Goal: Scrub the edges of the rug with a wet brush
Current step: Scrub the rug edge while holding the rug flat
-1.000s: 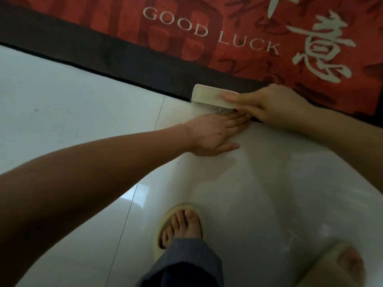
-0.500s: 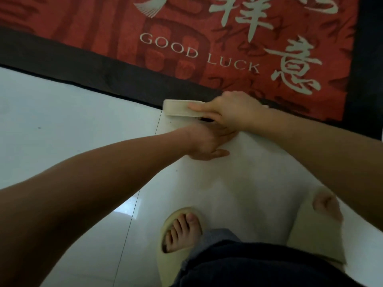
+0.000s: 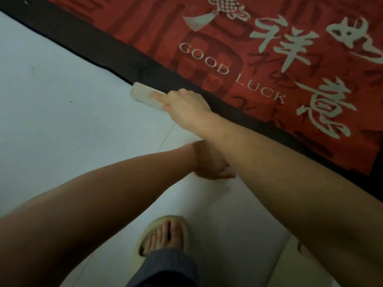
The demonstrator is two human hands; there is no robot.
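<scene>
A red rug [image 3: 238, 48] with pale lettering and a dark border [image 3: 128, 59] lies across the top of the view on white floor tiles. My right hand [image 3: 186, 106] grips a cream scrub brush [image 3: 145, 96] and holds it against the rug's dark front edge. My left hand [image 3: 209, 164] rests flat on the floor beside the rug's edge, and my right forearm crosses over it and hides most of its fingers.
White glossy floor tiles [image 3: 62, 121] fill the left and bottom. My left foot in a pale slipper [image 3: 163, 235] stands at the bottom centre, and the other slipper [image 3: 294, 264] shows at the bottom right.
My right hand has slid the brush leftward along the rug's dark edge, away from my left hand. The right forearm now crosses over the left hand, which stays on the floor.
</scene>
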